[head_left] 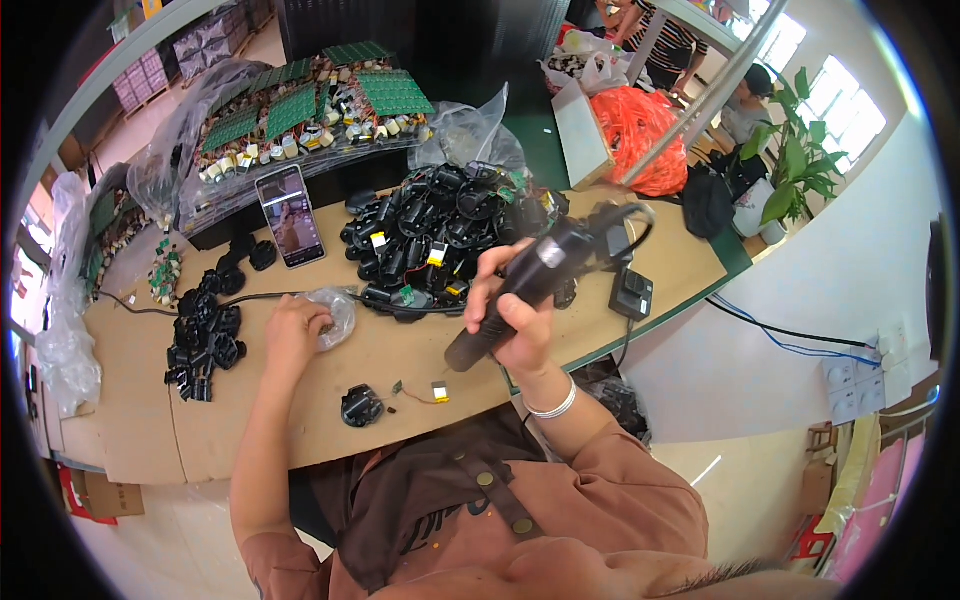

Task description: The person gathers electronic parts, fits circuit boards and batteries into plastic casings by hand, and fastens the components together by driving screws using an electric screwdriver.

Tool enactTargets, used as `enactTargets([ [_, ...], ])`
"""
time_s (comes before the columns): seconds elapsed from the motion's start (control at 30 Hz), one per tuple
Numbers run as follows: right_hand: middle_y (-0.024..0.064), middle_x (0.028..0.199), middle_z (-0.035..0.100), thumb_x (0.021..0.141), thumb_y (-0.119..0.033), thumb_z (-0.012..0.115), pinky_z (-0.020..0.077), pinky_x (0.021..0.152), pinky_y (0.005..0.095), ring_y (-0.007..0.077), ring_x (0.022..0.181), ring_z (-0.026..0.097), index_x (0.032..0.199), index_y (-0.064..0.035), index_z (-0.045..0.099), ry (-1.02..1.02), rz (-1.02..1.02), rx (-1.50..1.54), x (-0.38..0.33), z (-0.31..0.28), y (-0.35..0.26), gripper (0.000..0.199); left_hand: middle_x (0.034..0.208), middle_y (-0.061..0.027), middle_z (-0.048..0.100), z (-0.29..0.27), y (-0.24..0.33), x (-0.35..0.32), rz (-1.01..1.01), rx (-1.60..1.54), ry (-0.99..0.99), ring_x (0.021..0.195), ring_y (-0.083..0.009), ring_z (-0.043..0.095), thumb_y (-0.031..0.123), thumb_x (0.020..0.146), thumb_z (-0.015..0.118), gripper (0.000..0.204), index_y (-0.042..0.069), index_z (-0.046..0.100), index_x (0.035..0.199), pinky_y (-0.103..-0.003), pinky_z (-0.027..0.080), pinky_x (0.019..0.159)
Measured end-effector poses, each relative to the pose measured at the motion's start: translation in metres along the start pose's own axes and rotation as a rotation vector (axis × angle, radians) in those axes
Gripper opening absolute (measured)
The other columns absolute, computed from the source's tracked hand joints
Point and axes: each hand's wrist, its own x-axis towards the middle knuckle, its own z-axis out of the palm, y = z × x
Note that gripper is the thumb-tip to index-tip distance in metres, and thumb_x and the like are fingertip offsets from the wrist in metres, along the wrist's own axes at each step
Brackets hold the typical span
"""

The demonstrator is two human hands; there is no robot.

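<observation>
My right hand (522,335) is wrapped round a black electric screwdriver (535,268), tilted over the bench, its corded end up to the right. My left hand (293,330) has its fingertips pinched together at a clear plastic bag or dish (337,318); whatever they hold is too small to make out. Between my arms lies a round black plastic housing (361,405). Beside it are a small green circuit board (397,387) and a silver battery with yellow tape (440,391), joined by thin wires. A large heap of black housings (415,225) rises beyond the screwdriver.
Left of my left hand lies a smaller group of black parts (205,335). A phone (291,218) leans upright behind. Green circuit boards (395,93) fill plastic at the back. A black adapter box (631,294) sits at the right edge. A black cable (250,297) crosses the cardboard-covered bench (225,440).
</observation>
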Motion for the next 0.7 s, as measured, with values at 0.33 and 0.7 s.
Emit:
enactTargets([
  [0.33,0.0052,0.092,0.055,0.074,0.0,0.069,0.047,0.067,0.0247,0.0102,0.075,0.054,0.123,-0.0012,0.045,-0.145,0.124,-0.312,0.002,0.026,0.002,0.055,0.084,-0.0137,0.063,0.0,0.009,-0.006,-0.113,-0.077,0.1,0.078,-0.03,0.058,0.006,0.078,0.062,0.006,0.001,0.062,0.082,-0.039,0.046,0.07],
  [0.7,0.0105,0.096,0.05,0.079,-0.002,0.065,0.0499,0.058,0.0272,0.0149,0.067,0.057,0.128,-0.0035,0.034,-0.082,-0.119,-0.054,-0.008,0.042,0.003,0.058,0.072,-0.0032,0.063,-0.012,0.093,-0.051,-0.285,-0.708,0.041,0.066,-0.0057,0.053,0.0,0.08,0.061,0.003,-0.001,0.059,0.08,-0.021,0.044,0.062],
])
